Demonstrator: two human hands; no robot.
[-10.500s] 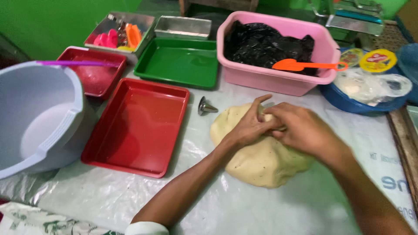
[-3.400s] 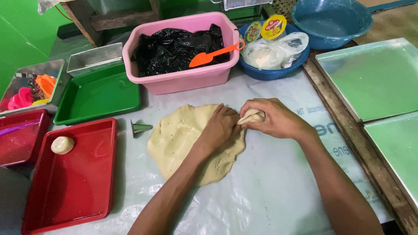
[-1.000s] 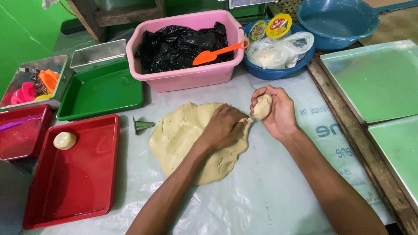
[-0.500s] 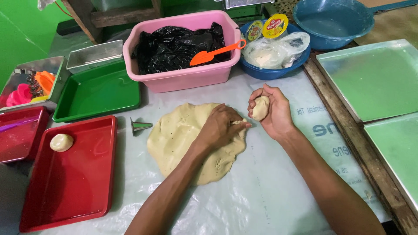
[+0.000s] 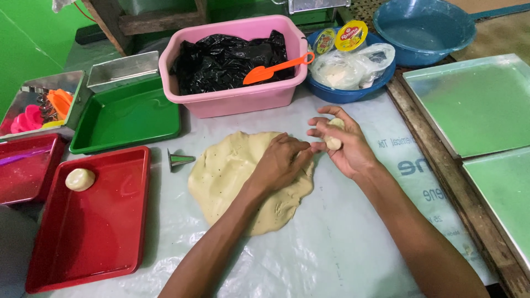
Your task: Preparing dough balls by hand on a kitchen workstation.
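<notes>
A flat slab of pale dough (image 5: 232,176) lies on a plastic sheet in the middle of the table. My left hand (image 5: 281,163) rests palm down on the slab's right edge. Just to its right, my right hand (image 5: 342,146) is curled around a small lump of dough (image 5: 333,142), lifted off the slab, fingertips nearly touching my left hand. One round dough ball (image 5: 80,179) sits in the near red tray (image 5: 105,243) at the left.
A small metal cone (image 5: 179,160) lies left of the slab. Behind stand a green tray (image 5: 127,118), a pink tub (image 5: 237,99) holding black plastic and an orange scoop (image 5: 276,67), a blue bowl (image 5: 353,95) with bags. Green-lined trays (image 5: 475,105) sit at right.
My right hand has pulled a small lump off the slab and now cups it slightly lower and closer to my left hand. The left hand stays on the slab.
</notes>
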